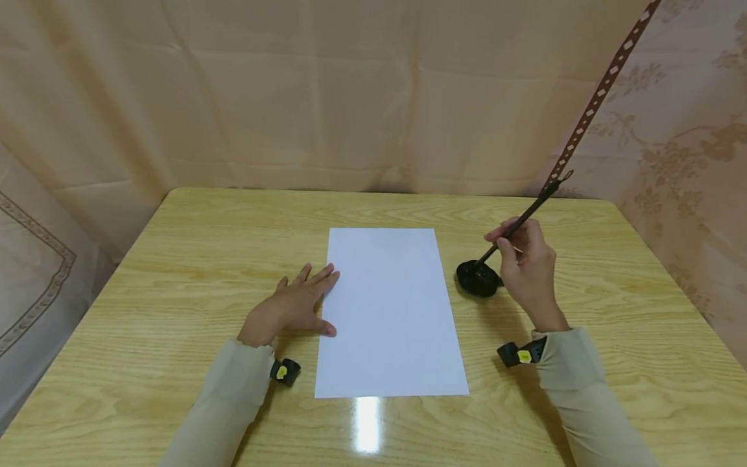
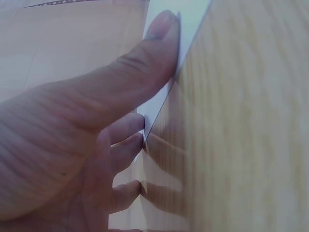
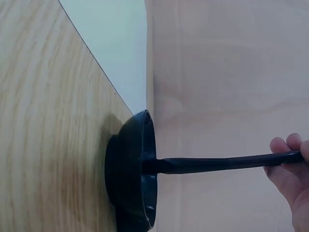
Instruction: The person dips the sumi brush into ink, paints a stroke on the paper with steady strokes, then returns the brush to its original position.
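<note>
A dark brush (image 1: 528, 213) with a hanging loop at its top end is pinched in my right hand (image 1: 532, 269). Its lower end dips into a small black ink dish (image 1: 477, 279) on the table, and the bristles are hidden inside; the right wrist view shows the handle (image 3: 207, 164) entering the dish (image 3: 130, 174). My left hand (image 1: 294, 305) lies with spread fingers at the left edge of a blank white sheet of paper (image 1: 388, 311). In the left wrist view the thumb (image 2: 161, 43) rests on the paper's edge.
The wood-grain table (image 1: 175, 279) extends under everything, with a bright light reflection near its front. A beige curtain (image 1: 280, 97) hangs behind the far edge. Patterned cloth (image 1: 688, 149) stands at the right. Each wrist wears a small black camera (image 1: 286, 372).
</note>
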Motion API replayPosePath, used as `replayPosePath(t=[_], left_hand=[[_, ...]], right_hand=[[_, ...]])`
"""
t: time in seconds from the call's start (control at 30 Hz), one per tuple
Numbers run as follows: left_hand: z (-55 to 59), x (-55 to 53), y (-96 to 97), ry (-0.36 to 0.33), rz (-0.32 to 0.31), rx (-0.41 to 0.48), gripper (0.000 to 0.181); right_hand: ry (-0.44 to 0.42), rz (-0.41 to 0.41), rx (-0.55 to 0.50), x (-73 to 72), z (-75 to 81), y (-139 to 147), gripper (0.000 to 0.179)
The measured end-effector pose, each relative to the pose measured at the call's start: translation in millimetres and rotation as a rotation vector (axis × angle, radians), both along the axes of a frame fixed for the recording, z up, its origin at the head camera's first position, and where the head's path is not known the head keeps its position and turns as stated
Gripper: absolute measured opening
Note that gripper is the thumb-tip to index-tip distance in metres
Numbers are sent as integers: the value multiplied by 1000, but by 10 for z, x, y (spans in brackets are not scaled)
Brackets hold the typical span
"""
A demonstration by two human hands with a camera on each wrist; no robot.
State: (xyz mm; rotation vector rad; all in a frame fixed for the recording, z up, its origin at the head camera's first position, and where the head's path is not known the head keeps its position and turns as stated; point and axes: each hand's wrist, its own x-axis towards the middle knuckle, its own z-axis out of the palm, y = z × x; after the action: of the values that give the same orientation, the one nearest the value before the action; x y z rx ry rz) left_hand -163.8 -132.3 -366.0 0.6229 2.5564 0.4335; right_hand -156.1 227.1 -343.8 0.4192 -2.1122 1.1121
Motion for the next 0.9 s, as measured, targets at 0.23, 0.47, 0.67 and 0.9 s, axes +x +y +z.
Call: replayPosePath(t=[0.23, 0.47, 0.67, 0.9], left_hand=[[0, -7, 3, 4, -3, 2, 106], [9, 1, 3, 4, -12, 3, 104], [13, 3, 2, 8, -7, 9, 104], [22, 6, -6, 4, -4, 9, 104]], right_hand=[[-3, -11, -19, 12, 46, 46, 20], [-3, -36, 24, 15, 58, 94, 18], [4, -35, 35, 26, 91, 95, 17], [-4, -3, 21, 34, 104, 69, 17]])
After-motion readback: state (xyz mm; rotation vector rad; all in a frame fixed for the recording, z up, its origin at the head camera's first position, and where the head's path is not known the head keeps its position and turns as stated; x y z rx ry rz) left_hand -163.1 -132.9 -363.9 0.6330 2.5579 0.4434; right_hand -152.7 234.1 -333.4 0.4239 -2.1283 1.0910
